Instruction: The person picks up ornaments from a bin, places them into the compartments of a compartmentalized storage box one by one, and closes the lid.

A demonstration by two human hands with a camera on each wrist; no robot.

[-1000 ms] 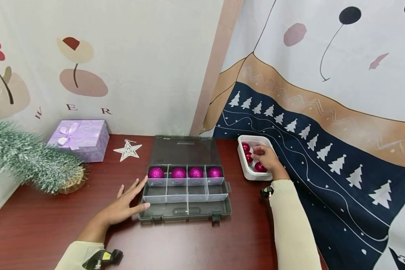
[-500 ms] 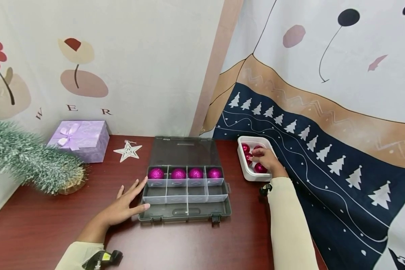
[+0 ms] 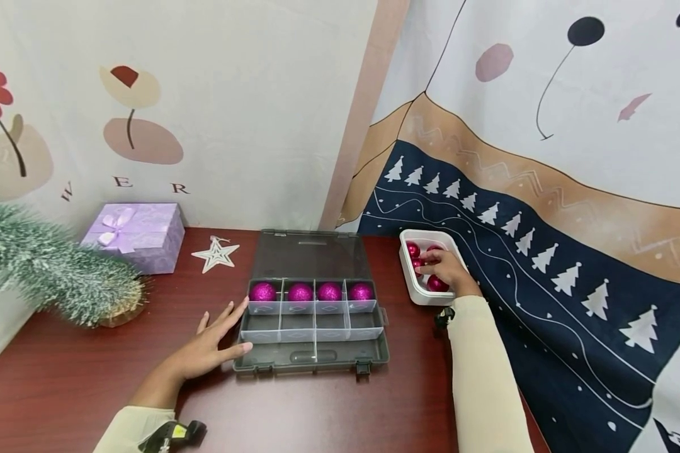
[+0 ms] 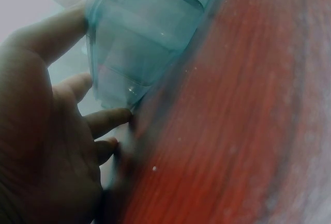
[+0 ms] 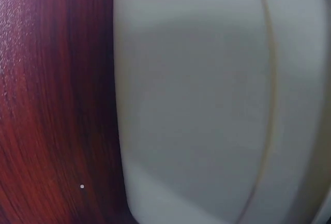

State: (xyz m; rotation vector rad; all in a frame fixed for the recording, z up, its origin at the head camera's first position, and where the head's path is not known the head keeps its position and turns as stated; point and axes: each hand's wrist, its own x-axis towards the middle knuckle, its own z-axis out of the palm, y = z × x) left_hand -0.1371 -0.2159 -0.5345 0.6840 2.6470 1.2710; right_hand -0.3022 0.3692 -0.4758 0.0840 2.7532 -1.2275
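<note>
An open grey plastic compartment box (image 3: 311, 357) lies mid-table, four-celled rows divided by clear strips. Its back row holds several glittery magenta balls (image 3: 329, 291), one per cell. My left hand (image 3: 206, 348) rests along the box's left side, fingers spread and thumb on the edge; the left wrist view shows the fingertips at the box wall (image 4: 139, 32). My right hand (image 3: 449, 269) reaches into a white tub (image 3: 427, 298), fingertips over a shiny red ball (image 3: 417, 265); the grip is hidden. Other red balls (image 3: 437, 284) lie around it. The tub's wall (image 5: 196, 105) fills the right wrist view.
A white star ornament (image 3: 215, 254) lies behind the left hand. Farther left are a lilac gift box (image 3: 153, 239) with a bow and a frosted miniature tree (image 3: 62, 270). A navy printed cloth (image 3: 487, 264) hangs along the right side.
My right hand has shifted slightly left inside the white tub, its fingertips coming over the red ball by the left wall. The left hand and the compartment box stay put.
</note>
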